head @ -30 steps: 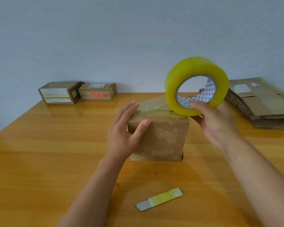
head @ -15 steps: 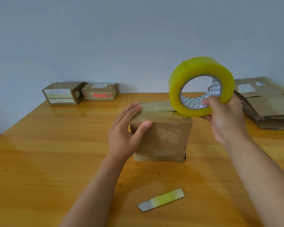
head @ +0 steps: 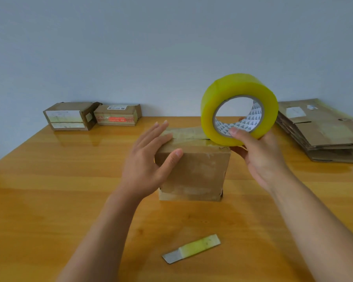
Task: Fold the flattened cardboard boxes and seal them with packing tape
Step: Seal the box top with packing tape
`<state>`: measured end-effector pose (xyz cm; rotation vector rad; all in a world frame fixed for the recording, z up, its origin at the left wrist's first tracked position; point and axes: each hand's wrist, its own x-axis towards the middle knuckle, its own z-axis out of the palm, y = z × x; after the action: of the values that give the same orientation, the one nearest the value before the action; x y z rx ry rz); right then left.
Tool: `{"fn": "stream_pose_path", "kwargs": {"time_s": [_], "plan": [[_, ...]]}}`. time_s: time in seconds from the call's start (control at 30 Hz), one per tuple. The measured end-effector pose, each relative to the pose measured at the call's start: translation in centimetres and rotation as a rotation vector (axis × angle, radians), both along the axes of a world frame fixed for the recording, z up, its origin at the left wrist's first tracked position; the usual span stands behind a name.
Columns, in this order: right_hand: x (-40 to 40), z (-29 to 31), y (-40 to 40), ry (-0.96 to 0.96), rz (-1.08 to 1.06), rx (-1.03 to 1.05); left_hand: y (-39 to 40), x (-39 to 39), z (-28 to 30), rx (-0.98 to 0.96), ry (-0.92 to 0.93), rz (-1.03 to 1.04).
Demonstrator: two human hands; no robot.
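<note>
- The folded cardboard box stands on the bench, square in front of me, its plain brown front face toward me and its top flaps closed.
- A strip of clear tape runs along the top of the box over the flap seam; from this low angle I can't be sure how far back it reaches.
- My left hand rests on the box's left top corner, fingers straight and spread over the top, thumb lying flat against the front face.
- My right hand grips the yellow tape roll at the box's right top edge: the thumb presses into the core from the front, the other fingers wrap round behind it.
- The roll stands on edge, its lower rim at or just above the right end of the box top; the printed white lining of its core faces me.
- Nearer to me than the box, a short cardboard scrap with yellowish tape on it lies flat on the bench.
- Right of the box, toward the bench's far edge, is a stack of flattened boxes, well apart from it.
- Far left of the box, against the wall, sit two small sealed boxes side by side: one with white labels and one with a red strip on its front.
</note>
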<state>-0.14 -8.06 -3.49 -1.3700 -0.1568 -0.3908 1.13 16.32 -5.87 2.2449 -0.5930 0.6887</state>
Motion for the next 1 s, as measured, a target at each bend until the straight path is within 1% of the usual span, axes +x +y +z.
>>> {"fn": "stream_pose_path", "kwargs": {"time_s": [0.07,0.17,0.23,0.37,0.5,0.73,1.0], "plan": [[0.0,0.0,0.3,0.011,-0.006,-0.006,-0.1,-0.4,1.1,0.148,-0.024,0.018],[0.0,0.2,0.5,0.016,-0.019,-0.004,-0.8,-1.0,2.2,0.381,-0.048,0.134],[0.2,0.1,0.8,0.025,-0.025,-0.004,-1.0,-1.1,2.5,0.469,-0.059,0.192],[0.8,0.0,1.9,0.045,-0.024,-0.037,-0.5,-0.9,2.5,0.518,-0.087,0.266],[1.2,-0.1,3.0,0.04,-0.041,-0.091,-1.5,-1.7,3.1,0.623,0.069,0.301],[1.4,-0.5,2.7,0.034,-0.067,-0.124,-2.0,-1.9,3.0,0.651,0.092,0.321],[1.3,-0.2,3.0,0.048,-0.095,-0.141,-2.0,-1.8,2.9,0.602,0.135,0.322]]}}
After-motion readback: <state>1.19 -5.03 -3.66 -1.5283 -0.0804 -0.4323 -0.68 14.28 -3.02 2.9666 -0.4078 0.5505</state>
